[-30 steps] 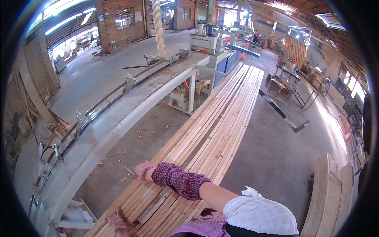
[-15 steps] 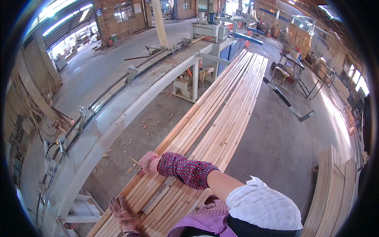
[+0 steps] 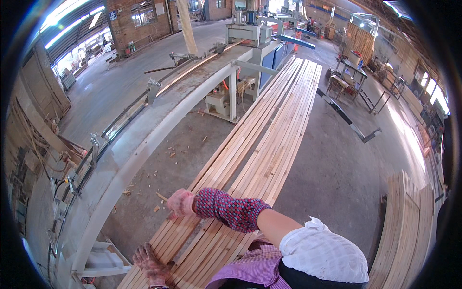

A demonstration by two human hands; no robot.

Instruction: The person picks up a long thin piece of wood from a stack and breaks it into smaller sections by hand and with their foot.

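Note:
Long, pale wood strips [image 3: 269, 159] lie side by side in a bundle that runs from below me to the far middle, with a narrow gap along part of it. My left hand [image 3: 151, 266], in a stained pinkish work glove, rests on the strips near the lower edge, fingers spread. Farther along, my right hand [image 3: 181, 203], gloved too, reaches across to the bundle's left edge. Its fingers are curled down over the outermost strip, and their tips are partly hidden. A patterned sleeve cover [image 3: 231, 208] wraps the right forearm.
Left of the bundle runs a long metal machine bed [image 3: 139, 130] with clamps; a wood strip [image 3: 187, 74] lies along its rail. More boards [image 3: 402, 231] are stacked at lower right. An angled metal bar [image 3: 349, 120] and a work table [image 3: 353, 74] stand right. Wood scraps [image 3: 156, 208] litter the floor.
A wood strip now extends along the machine rail toward me. The brown side along the bundle's left edge shows less. My hands stay in nearly the same places; the view has shifted slightly.

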